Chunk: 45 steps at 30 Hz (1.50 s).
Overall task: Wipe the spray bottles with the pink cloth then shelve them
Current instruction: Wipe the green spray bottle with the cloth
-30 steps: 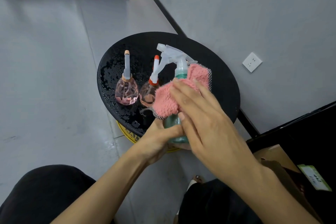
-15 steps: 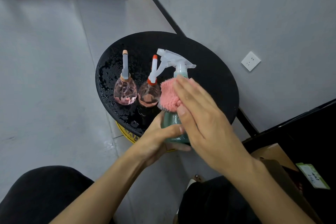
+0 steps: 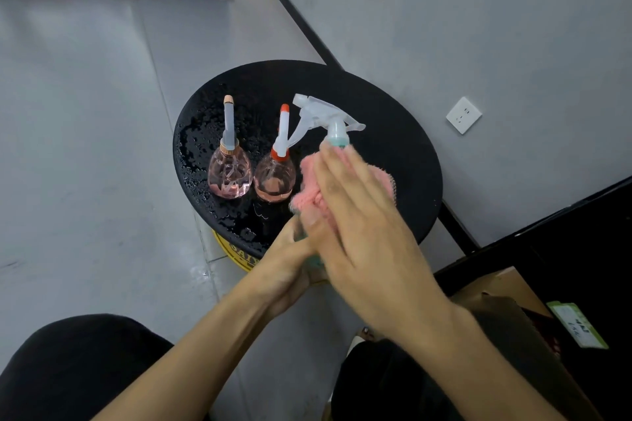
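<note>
The left hand (image 3: 287,267) forms the grip: its fingers curl round the lower body of the teal translucent plastic spray bottle (image 3: 338,137) with a clear trigger head. Most of that hold is hidden behind the other hand. The right hand (image 3: 362,232) grasps nothing; its fingers (image 3: 342,174) lie straight and flat, pressing the pink fluffy cloth (image 3: 309,188) against the bottle's shoulder just below the neck. The cloth bunches out on both sides of the palm.

The teal bottle leans away from the person over the near rim of the round black worktop (image 3: 393,133). Its base seems held off the surface rather than standing on it.

The step in hand looks like wiping this first bottle. To do it well, the left hand should turn the bottle under the cloth so every side is covered. The flat hand should carry the cloth up round the neck and trigger without squeezing the lever.

On the worktop's left half, which is beaded with water, stand a clear pink bulb-shaped bottle with a tan-tipped nozzle (image 3: 229,174) and a second pink bulb bottle with an orange-tipped nozzle (image 3: 274,178). They are close together and the second is just beside the cloth. Neither appears to have been wiped.
</note>
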### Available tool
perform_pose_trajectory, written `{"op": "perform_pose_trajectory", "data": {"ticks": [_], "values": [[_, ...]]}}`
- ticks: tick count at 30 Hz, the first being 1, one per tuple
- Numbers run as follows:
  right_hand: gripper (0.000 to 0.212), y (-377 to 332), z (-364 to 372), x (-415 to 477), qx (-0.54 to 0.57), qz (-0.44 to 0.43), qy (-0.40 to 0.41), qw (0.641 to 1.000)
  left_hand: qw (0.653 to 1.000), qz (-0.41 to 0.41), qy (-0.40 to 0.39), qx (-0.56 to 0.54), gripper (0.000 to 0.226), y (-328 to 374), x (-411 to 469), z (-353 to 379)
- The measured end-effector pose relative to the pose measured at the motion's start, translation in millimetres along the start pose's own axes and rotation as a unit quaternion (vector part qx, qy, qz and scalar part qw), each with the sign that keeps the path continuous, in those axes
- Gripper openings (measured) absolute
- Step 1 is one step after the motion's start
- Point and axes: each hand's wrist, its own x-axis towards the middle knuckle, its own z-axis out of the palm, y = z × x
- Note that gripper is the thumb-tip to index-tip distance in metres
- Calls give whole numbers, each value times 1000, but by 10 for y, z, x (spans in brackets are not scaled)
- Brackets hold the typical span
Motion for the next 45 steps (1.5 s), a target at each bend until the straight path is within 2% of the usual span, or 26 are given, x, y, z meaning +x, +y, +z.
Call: {"op": "perform_pose_trajectory", "data": {"ticks": [2, 3, 6, 11, 13, 16, 18, 22, 24, 27, 29, 34, 36, 41, 45], "values": [[65, -62, 1, -101, -1, -8, -8, 1000, 1000, -5, 20, -1, 92, -1, -9, -11], [65, -64, -10, -110, -2, -9, -10, 1000, 1000, -5, 16, 2, 93, -5, -9, -18], [66, 5, -71, 9, 28, 7, -7, 1000, 1000, 9, -17, 9, 54, 13, -6, -20], [67, 139, -153, 202, 94, 46, -17, 994, 999, -6, -47, 0, 52, 63, -44, -14], [68, 108, -118, 140, 98, 28, -10, 995, 999, -1, -37, 1, 64, 73, -34, -19], [65, -10, -30, -39, 83, -10, -12, 996, 1000, -9, 8, 0, 107, 85, -15, -35], [63, -33, -7, -114, 71, -22, -13, 997, 1000, -1, 18, -9, 114, 66, -16, -51], [61, 95, -70, 38, 125, -4, 0, 992, 999, 0, -27, -30, 78, 103, -23, -8], [62, 173, -114, 174, 132, 18, 8, 991, 998, -11, -53, -23, 72, 105, -22, -8], [64, 243, -137, 296, 146, 48, 6, 988, 998, -22, -50, -16, 63, 96, -23, -12], [63, 221, -109, 267, 143, 39, 10, 989, 999, -19, -44, -16, 66, 102, -29, -6], [62, 51, -5, -2, 126, -15, 10, 992, 998, -24, 15, -49, 110, 115, -14, -29], [62, 55, -22, -27, 130, -15, 6, 991, 999, -25, 15, -40, 116, 137, -19, -22], [63, 172, -136, 176, 146, 24, -5, 989, 998, -23, -20, -52, 107, 157, -35, -5], [68, 185, -135, 255, 113, 31, -1, 993, 997, -28, -38, -56, 84, 146, -33, 9]]}}
